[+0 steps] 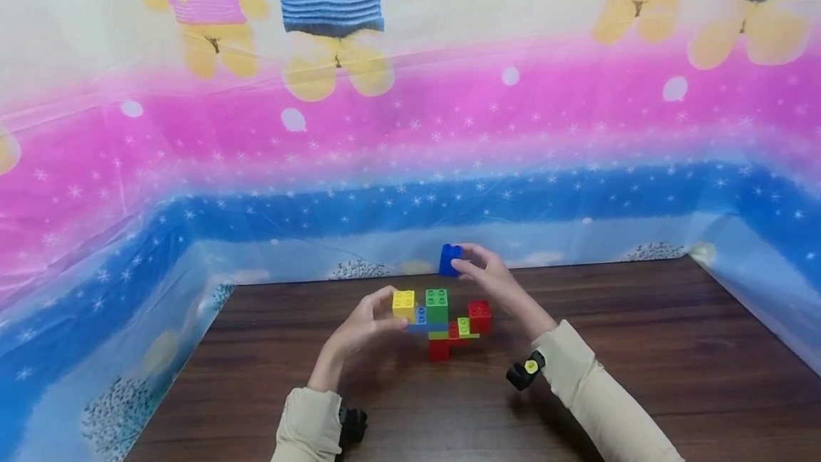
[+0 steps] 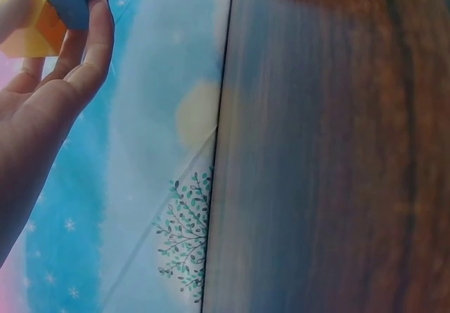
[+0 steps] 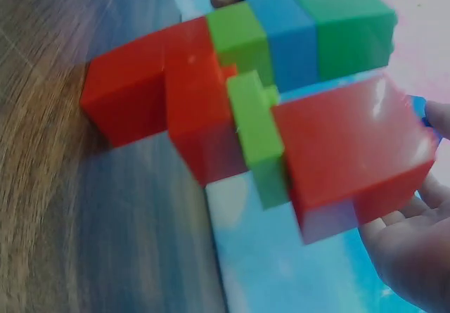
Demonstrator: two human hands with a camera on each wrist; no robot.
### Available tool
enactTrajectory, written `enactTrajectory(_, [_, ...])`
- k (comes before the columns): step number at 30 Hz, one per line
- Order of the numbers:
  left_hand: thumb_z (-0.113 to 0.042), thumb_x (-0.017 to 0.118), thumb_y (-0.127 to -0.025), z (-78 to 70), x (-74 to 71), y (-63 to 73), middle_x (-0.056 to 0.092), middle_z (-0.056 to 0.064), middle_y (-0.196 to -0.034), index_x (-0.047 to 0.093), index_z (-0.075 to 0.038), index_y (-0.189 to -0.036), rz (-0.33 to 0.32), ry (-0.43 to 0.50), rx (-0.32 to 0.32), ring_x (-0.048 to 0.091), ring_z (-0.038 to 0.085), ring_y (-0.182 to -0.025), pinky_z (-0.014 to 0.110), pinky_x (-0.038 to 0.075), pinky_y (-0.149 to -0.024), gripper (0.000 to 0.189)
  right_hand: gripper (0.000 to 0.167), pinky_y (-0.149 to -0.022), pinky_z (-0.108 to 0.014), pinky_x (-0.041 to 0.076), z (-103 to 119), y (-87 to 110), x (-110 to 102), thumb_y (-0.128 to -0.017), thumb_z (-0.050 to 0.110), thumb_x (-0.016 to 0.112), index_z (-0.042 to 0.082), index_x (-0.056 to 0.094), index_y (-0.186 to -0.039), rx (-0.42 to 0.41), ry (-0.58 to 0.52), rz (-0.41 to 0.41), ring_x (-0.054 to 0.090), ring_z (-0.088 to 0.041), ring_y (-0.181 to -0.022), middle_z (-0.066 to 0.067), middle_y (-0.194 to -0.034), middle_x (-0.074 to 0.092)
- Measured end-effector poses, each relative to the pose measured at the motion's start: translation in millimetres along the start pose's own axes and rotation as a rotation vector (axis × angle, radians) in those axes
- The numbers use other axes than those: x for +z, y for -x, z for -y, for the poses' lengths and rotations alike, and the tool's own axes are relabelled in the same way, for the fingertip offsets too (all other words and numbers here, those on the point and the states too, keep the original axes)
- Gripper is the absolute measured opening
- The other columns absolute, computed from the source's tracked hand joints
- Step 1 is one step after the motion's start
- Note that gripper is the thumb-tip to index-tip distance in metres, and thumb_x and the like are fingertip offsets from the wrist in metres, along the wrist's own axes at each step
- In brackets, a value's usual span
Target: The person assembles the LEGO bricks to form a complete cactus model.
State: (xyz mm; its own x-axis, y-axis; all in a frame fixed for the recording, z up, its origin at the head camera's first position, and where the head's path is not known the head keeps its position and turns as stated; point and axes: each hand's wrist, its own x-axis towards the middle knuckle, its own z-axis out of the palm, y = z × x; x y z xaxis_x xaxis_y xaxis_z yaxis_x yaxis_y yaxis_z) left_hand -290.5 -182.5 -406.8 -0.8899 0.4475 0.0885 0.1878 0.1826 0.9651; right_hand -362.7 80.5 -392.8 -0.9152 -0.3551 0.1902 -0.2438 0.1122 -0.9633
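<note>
A structure of toy building bricks rises from a red brick [image 1: 439, 349] at its foot, near the middle of the table. Its left arm carries a yellow brick [image 1: 403, 304], the middle a green brick [image 1: 437, 305], and the right arm a larger red brick [image 3: 351, 148]. My left hand [image 1: 364, 318] grips the structure at the yellow end, with fingertips against a blue piece [image 2: 74, 0] in the left wrist view. Above and behind the structure, my right hand [image 1: 489, 275] pinches a loose blue brick [image 1: 447, 260], apart from it. The right wrist view mostly hides that brick behind the red one.
The dark wooden table [image 1: 609, 348] ends at a printed cloth backdrop [image 1: 398, 184], which stands along its back and sides. A black wrist device [image 1: 526, 371] sits at the right cuff, another [image 1: 353, 424] at the left cuff.
</note>
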Motion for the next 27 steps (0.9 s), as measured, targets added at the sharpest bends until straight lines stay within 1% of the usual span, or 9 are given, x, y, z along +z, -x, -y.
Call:
enactTrajectory(3, [-0.013, 0.066, -0.09, 1.4, 2.5, -0.8, 0.062, 0.006, -0.108, 0.045, 0.001, -0.13, -0.011, 0.024, -0.029, 0.064, 0.013, -0.096, 0.044, 0.054, -0.094, 0.048, 0.055, -0.101, -0.05, 0.05, 8.6, 7.1, -0.8, -0.095, 0.032, 0.062, 0.005, 0.048, -0.14, -0.006, 0.01, 0.008, 0.06, -0.03, -0.116, -0.023, -0.134, 0.055])
enactTrajectory(5, [-0.014, 0.066, -0.09, 2.0, 3.4, -1.2, 0.061, 0.007, -0.11, 0.044, 0.001, -0.131, -0.014, 0.028, -0.028, 0.064, 0.013, -0.097, 0.044, 0.054, -0.095, 0.049, 0.051, -0.102, -0.052, 0.048, 14.7, 12.0, -0.8, -0.096, 0.029, 0.061, 0.006, 0.049, -0.14, -0.015, 0.016, 0.013, 0.059, -0.033, -0.119, -0.022, -0.134, 0.056])
enactTrajectory(9, [-0.013, 0.065, -0.091, 1.4, 4.1, -1.4, 0.06, 0.009, -0.111, 0.044, 0.002, -0.131, -0.013, 0.024, -0.004, 0.063, 0.013, -0.097, 0.042, 0.054, -0.094, 0.048, 0.048, -0.101, -0.049, 0.05, 24.7, 20.1, -0.3, -0.095, 0.027, 0.062, 0.008, 0.052, -0.138, -0.031, 0.038, 0.024, 0.059, -0.034, -0.12, -0.021, -0.133, 0.058])
enactTrajectory(13, [-0.012, 0.064, -0.091, 1.0, 4.0, -1.9, 0.06, 0.009, -0.111, 0.044, 0.004, -0.131, -0.009, 0.018, 0.013, 0.063, 0.013, -0.097, 0.04, 0.055, -0.093, 0.048, 0.048, -0.097, -0.044, 0.053, 30.5, 26.4, 0.4, -0.094, 0.026, 0.063, 0.007, 0.053, -0.137, -0.052, 0.055, 0.048, 0.061, -0.034, -0.119, -0.021, -0.132, 0.059])
enactTrajectory(15, [-0.012, 0.065, -0.091, 0.9, 3.7, -2.7, 0.06, 0.008, -0.11, 0.043, 0.005, -0.131, -0.007, 0.022, 0.013, 0.064, 0.013, -0.097, 0.039, 0.055, -0.093, 0.048, 0.049, -0.096, -0.044, 0.054, 31.3, 28.6, 1.1, -0.094, 0.025, 0.064, 0.005, 0.052, -0.137, -0.066, 0.052, 0.068, 0.062, -0.034, -0.118, -0.022, -0.131, 0.059])
enactTrajectory(16, [-0.012, 0.065, -0.091, 0.9, 3.7, -3.1, 0.061, 0.006, -0.109, 0.043, 0.004, -0.131, -0.009, 0.02, 0.014, 0.064, 0.014, -0.097, 0.037, 0.055, -0.093, 0.048, 0.048, -0.096, -0.046, 0.054, 31.9, 29.8, 1.7, -0.094, 0.024, 0.064, 0.004, 0.052, -0.137, -0.072, 0.045, 0.081, 0.062, -0.034, -0.117, -0.023, -0.131, 0.059])
enactTrajectory(21, [-0.01, 0.065, -0.091, 0.4, 4.9, -4.4, 0.061, -0.001, -0.104, 0.045, 0.006, -0.127, 0.007, 0.044, 0.04, 0.066, 0.015, -0.097, 0.041, 0.055, -0.092, 0.044, 0.046, -0.095, -0.056, 0.051, 32.6, 35.6, 5.3, -0.095, 0.022, 0.063, 0.003, 0.053, -0.135, -0.107, 0.044, 0.134, 0.063, -0.033, -0.114, -0.025, -0.129, 0.06])
enactTrajectory(23, [-0.01, 0.065, -0.091, 0.5, 5.1, -4.7, 0.061, -0.001, -0.103, 0.045, 0.007, -0.125, 0.014, 0.052, 0.053, 0.066, 0.015, -0.096, 0.041, 0.055, -0.091, 0.043, 0.045, -0.096, -0.057, 0.05, 32.4, 37.4, 6.4, -0.095, 0.022, 0.063, 0.004, 0.053, -0.135, -0.116, 0.059, 0.14, 0.064, -0.032, -0.113, -0.024, -0.129, 0.06])
enactTrajectory(27, [-0.011, 0.065, -0.091, 0.8, 4.8, -4.6, 0.061, -0.001, -0.104, 0.045, 0.006, -0.126, 0.01, 0.052, 0.049, 0.066, 0.015, -0.096, 0.033, 0.056, -0.089, 0.044, 0.045, -0.095, -0.057, 0.051, 30.8, 39.7, 8.7, -0.095, 0.024, 0.063, 0.005, 0.054, -0.135, -0.127, 0.097, 0.129, 0.064, -0.031, -0.112, -0.022, -0.127, 0.062])
